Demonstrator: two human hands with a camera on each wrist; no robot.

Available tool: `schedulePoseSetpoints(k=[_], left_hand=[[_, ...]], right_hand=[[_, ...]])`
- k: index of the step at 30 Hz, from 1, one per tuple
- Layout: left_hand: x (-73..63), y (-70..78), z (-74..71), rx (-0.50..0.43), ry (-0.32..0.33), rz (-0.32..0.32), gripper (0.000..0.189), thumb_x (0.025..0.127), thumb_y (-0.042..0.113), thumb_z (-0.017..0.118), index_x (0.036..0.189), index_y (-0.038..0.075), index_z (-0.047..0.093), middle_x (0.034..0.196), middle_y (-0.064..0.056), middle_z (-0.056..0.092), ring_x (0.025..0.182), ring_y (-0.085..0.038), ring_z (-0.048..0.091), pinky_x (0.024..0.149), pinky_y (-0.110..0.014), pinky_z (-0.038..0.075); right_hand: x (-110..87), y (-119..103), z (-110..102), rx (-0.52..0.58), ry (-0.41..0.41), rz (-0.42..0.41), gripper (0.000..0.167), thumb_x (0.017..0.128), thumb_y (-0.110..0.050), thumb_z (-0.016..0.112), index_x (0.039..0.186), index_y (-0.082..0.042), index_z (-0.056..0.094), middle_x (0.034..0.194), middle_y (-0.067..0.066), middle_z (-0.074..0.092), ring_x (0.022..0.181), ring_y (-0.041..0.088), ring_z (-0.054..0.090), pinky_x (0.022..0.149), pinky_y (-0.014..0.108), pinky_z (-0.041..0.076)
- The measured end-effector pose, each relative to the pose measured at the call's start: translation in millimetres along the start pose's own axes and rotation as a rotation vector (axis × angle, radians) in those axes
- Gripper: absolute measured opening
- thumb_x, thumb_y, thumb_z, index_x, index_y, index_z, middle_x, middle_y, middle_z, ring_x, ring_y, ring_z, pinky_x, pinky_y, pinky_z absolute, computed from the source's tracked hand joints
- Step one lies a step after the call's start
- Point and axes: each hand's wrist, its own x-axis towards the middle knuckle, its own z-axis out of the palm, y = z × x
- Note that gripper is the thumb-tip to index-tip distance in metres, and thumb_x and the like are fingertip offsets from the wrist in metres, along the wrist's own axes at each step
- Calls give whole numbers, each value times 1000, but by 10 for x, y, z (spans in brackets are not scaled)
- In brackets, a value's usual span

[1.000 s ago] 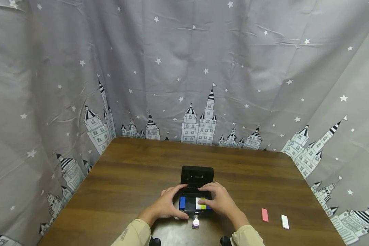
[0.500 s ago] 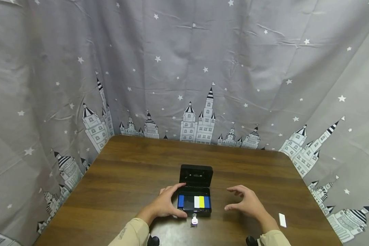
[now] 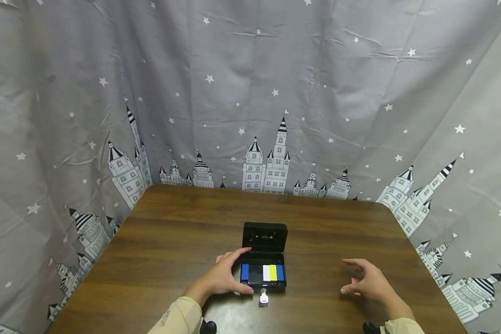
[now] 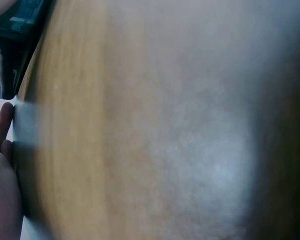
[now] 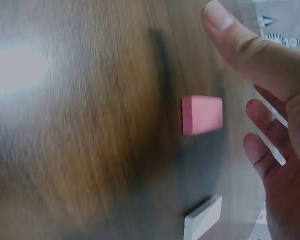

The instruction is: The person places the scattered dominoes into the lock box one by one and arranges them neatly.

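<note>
A small black cash box (image 3: 263,284) stands with its lid (image 3: 265,236) raised. Inside lie a blue block (image 3: 245,272) at the left and white (image 3: 266,272), yellow (image 3: 273,272) and blue (image 3: 280,272) blocks side by side at the right. My left hand (image 3: 221,277) holds the box's left side, thumb at the front corner and fingertips near the hinge. Well to the right, my right hand (image 3: 373,284) hovers with fingers spread around a pink block (image 5: 205,115). In the right wrist view that block sits on the table between thumb and fingers, apart from both.
A key with a white tag (image 3: 263,299) hangs at the front of the box. Beside the pink block lies a white block (image 5: 205,219), hidden behind the right arm in the head view. Grey castle-print curtains (image 3: 234,93) surround the wooden table (image 3: 183,218).
My right hand has left the box and moved right to the pink block, passing over the table with nothing in it. My left hand has stayed on the box.
</note>
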Motion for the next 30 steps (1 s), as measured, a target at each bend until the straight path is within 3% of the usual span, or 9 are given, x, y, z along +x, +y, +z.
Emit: schedulePoseSetpoints(k=[3,9,15,30], left_hand=[[4,-10,2,-5,-1,9,109,59,52,94,151,24,45,145,-5,52,131,-31,40,104,-58,26],[10,-33,8,0,-8,4,110,58,55,93,151,25,44,146,-3,52,132,-30,39,106,-58,25],[8,-27,7,-2,-6,9,110,58,55,93,151,25,44,146,-4,52,132,-31,39,105,-59,25],[-6,5,4,-12,3,6,110,57,52,95,151,23,44,145,-6,52,131,-32,39,105,-60,24]], right_hand=[[-7,103,-30,-52,-5,-29,87,54,-26,99,130,-3,64,129,23,61,112,43,59,89,58,49],[-23,204,-46,-37,-45,-36,80,51,-14,98,121,6,65,119,25,67,111,45,62,91,54,49],[-46,212,-41,-108,-17,15,69,52,-14,99,112,3,71,113,21,69,110,44,62,93,57,47],[-65,241,-73,-149,9,-6,54,56,-18,98,102,-1,75,102,16,73,100,37,66,89,54,50]])
